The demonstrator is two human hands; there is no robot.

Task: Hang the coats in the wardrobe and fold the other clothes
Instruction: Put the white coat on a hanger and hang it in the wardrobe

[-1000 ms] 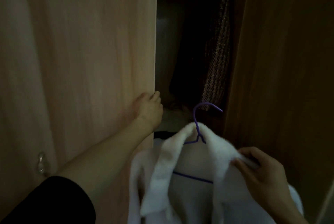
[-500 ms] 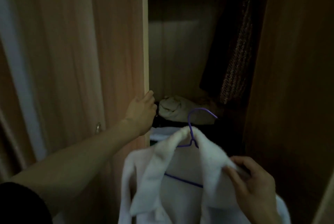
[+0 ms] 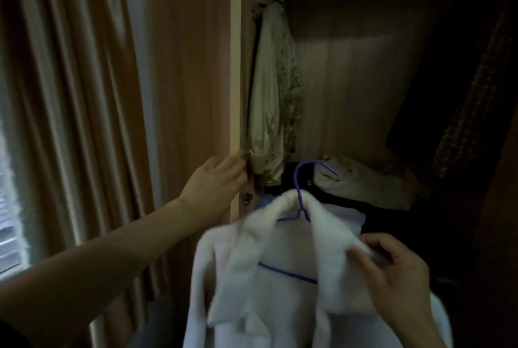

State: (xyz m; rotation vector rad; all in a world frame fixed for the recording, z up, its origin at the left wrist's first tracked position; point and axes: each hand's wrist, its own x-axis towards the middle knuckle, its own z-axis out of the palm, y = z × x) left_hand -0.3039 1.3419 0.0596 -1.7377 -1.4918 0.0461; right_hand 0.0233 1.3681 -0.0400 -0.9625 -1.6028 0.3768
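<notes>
Left arm extended forward and upward from the lower left, forearm bare, wrist nearly straight. Left hand (image 3: 214, 183) seen from the back, its fingers (image 3: 234, 161) curled around the edge of the wardrobe door (image 3: 235, 81), fingertips hidden behind that edge. Right hand (image 3: 398, 277) raised at the lower right, back toward the camera, wrist bent slightly inward; thumb and fingers pinch the collar of the white coat (image 3: 280, 305), the fingers arched above the fold, the thumb pressed against the fabric from the near side.
</notes>
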